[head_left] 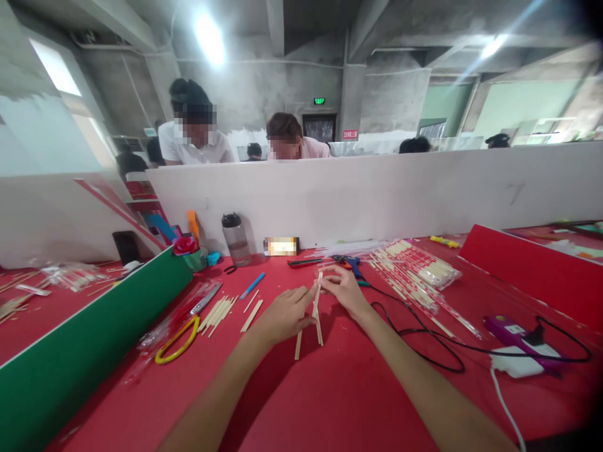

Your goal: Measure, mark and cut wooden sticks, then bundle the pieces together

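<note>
Stick pc (316, 311) btwn fingers: R hand (346, 290) pinches its top; L hand (285, 312) at its side, grip can't tell. Looks part-built; loose sticks (219, 314) L of fingers, bagged sticks (436, 267) R, apparently unused.

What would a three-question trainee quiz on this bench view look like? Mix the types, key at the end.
1. True or false: the black-capped bottle stands upright in front of the white partition.
2. Short answer: what are the left hand and the right hand both handling?
3. Fill in the blank: the left panel beside the work area is ____, while the right panel is red.

Key:
1. True.
2. Thin pale sticks.
3. Green.
</note>
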`<state>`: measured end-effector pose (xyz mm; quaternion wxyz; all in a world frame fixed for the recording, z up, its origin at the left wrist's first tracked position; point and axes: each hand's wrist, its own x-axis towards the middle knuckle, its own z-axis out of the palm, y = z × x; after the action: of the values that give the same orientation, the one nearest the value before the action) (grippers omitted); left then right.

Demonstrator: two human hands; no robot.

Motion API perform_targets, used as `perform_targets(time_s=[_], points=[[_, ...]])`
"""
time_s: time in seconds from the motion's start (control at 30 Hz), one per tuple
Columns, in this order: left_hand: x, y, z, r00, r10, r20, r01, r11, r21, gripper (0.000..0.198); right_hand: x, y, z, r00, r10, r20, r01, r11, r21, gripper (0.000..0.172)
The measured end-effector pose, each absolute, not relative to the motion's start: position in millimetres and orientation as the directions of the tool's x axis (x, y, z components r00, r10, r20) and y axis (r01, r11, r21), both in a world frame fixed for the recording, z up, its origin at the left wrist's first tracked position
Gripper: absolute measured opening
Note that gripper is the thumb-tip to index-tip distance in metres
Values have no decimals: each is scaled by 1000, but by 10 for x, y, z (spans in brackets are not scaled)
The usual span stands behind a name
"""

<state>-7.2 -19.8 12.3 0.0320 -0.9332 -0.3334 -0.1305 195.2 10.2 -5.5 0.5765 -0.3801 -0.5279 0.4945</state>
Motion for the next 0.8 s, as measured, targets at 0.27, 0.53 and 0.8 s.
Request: perform_targets(time_s=[0.27,0.53,0.8], points=[[-126,-120,68,748,586,311,626,-779,-37,66,1908,66,-4,-18,983,184,-205,176,-963,44],[-207,-86,16,657,704,270,658,-710,251,67,2113,130,-37,-177,967,185,57,198,-979,32],[-73,-62,-240,727,658,194,598,-747,293,71,2185,124,-242,-402,900,-170,324,-34,-946,21]])
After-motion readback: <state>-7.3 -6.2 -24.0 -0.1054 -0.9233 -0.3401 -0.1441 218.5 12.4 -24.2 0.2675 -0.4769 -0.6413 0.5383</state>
